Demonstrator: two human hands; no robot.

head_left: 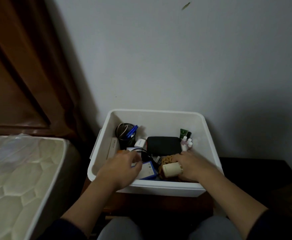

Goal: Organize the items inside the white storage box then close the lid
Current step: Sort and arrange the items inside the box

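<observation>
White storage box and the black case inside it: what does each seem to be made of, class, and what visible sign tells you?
White storage box: probably plastic, smooth matte, with moulded rounded rim and corners.
Black case: possibly fabric or soft-touch plastic; dull, no shine, rounded edges.

A pale grey wall (176,58) fills the upper part of the view, with a small dark streak (185,6) high on it near the right. To the left stands dark brown wooden panelling (20,75), perhaps a door or headboard. Below it, at the lower left, lies a cream quilted mattress (20,184) with a crinkled clear plastic wrap (11,149) over its far end. At the bottom edge, grey trouser knees (119,229) show. A dark surface (256,168) extends to the right.
</observation>
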